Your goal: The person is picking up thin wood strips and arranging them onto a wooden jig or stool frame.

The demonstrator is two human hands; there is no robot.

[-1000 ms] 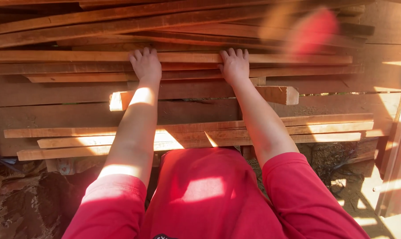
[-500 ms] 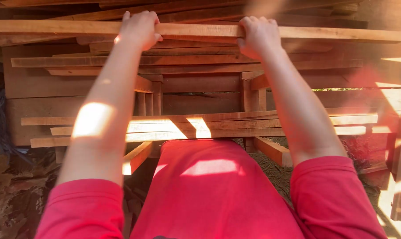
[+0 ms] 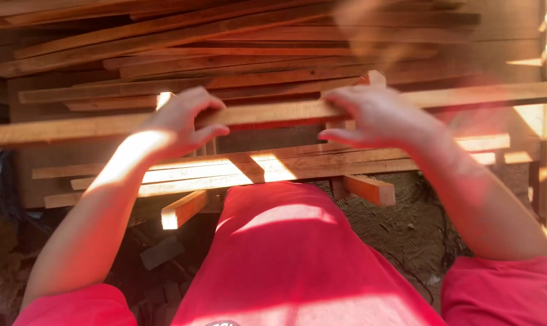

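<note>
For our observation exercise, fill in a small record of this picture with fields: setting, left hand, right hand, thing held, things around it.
setting: a stack of reddish wooden planks over bare ground, in patchy sunlight
left hand: left hand curled around the long wooden strip, thumb underneath
right hand: right hand on the same strip, fingers spread over it; blurred
thing held: the strip runs nearly level across the view, in front of the stack
things around it: lower slats beneath the hands; a short wood block; red shirt

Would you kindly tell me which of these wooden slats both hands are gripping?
The long slat crossing the frame, held by left hand and right hand.
</note>
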